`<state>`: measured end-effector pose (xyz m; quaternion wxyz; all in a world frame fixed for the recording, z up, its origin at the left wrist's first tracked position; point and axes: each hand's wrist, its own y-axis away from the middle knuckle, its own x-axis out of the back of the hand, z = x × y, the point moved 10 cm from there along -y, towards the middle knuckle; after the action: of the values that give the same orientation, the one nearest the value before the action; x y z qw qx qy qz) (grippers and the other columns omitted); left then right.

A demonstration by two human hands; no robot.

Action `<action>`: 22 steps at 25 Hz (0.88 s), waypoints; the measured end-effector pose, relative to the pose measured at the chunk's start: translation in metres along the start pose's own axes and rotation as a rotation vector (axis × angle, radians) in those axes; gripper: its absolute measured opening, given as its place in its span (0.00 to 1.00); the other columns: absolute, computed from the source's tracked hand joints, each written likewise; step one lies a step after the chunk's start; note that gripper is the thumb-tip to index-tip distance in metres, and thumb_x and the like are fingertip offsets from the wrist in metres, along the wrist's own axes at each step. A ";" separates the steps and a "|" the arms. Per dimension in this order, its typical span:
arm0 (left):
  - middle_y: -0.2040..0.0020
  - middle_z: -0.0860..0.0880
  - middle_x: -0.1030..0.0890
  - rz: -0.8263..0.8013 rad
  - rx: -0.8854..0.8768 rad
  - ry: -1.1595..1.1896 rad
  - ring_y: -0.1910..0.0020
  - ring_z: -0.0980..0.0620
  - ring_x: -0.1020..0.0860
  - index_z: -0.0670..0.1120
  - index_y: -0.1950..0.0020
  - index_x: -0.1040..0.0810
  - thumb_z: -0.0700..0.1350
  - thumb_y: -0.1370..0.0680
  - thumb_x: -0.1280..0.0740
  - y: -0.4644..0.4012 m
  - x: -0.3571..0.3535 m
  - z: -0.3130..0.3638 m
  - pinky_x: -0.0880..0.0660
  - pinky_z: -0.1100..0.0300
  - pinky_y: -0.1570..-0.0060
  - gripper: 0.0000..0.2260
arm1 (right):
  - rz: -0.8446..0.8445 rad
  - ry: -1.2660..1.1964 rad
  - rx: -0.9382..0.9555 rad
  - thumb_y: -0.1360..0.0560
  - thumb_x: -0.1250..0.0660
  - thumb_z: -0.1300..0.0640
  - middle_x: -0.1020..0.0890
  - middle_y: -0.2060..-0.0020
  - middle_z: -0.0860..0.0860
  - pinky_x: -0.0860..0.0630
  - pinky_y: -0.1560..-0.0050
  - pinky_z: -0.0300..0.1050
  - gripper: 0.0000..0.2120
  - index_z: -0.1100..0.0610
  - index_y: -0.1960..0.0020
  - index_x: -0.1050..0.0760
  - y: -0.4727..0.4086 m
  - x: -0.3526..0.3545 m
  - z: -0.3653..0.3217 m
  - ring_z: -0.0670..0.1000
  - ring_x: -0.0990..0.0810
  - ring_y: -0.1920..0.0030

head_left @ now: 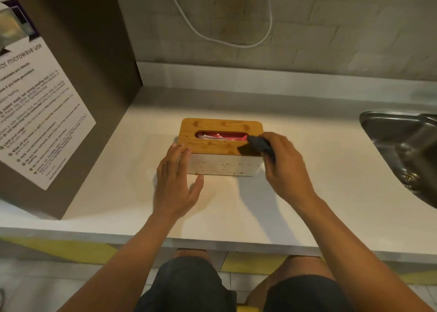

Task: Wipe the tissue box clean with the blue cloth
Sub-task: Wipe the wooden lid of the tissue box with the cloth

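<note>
The tissue box (221, 165) stands on the white counter, with a wooden lid, a pale speckled front and a red packet showing through its oval slot. My right hand (285, 167) grips the dark blue cloth (259, 145) and presses it on the lid's right front corner. My left hand (176, 181) rests flat against the box's left end, fingers spread, thumb along the front bottom edge.
A steel sink (402, 151) is set into the counter (307, 205) at the right. At the left a brown cabinet side (78, 80) carries a printed microwave notice (35, 113). A white cable (236, 39) loops on the tiled wall behind. The counter's front edge lies near my knees.
</note>
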<state>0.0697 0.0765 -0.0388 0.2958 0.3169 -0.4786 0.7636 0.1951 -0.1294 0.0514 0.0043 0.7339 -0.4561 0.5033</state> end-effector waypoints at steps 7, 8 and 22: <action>0.19 0.46 0.40 -0.001 0.013 -0.004 0.19 0.47 0.44 0.45 0.20 0.39 0.58 0.22 0.34 0.000 0.002 0.001 0.52 0.59 0.23 0.35 | -0.073 0.187 0.022 0.26 0.32 0.64 0.23 0.41 0.55 0.21 0.53 0.50 0.19 0.57 0.37 0.28 0.006 -0.029 -0.006 0.56 0.25 0.43; 0.19 0.46 0.39 0.002 0.012 -0.005 0.19 0.46 0.43 0.45 0.20 0.39 0.58 0.22 0.34 0.001 0.002 0.000 0.52 0.59 0.22 0.35 | -0.065 0.211 0.042 0.28 0.30 0.66 0.22 0.42 0.55 0.22 0.53 0.49 0.19 0.58 0.38 0.27 0.005 -0.031 -0.012 0.56 0.24 0.43; 0.20 0.49 0.38 0.004 -0.041 0.019 0.20 0.47 0.40 0.48 0.20 0.38 0.56 0.23 0.31 0.003 0.001 0.005 0.42 0.53 0.25 0.34 | -0.142 0.218 0.015 0.25 0.34 0.63 0.21 0.45 0.52 0.22 0.58 0.45 0.13 0.55 0.41 0.27 -0.005 -0.036 -0.010 0.53 0.24 0.47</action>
<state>0.0681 0.0712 -0.0384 0.3050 0.3025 -0.4920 0.7573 0.1881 -0.0979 0.0320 0.0842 0.7052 -0.3961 0.5819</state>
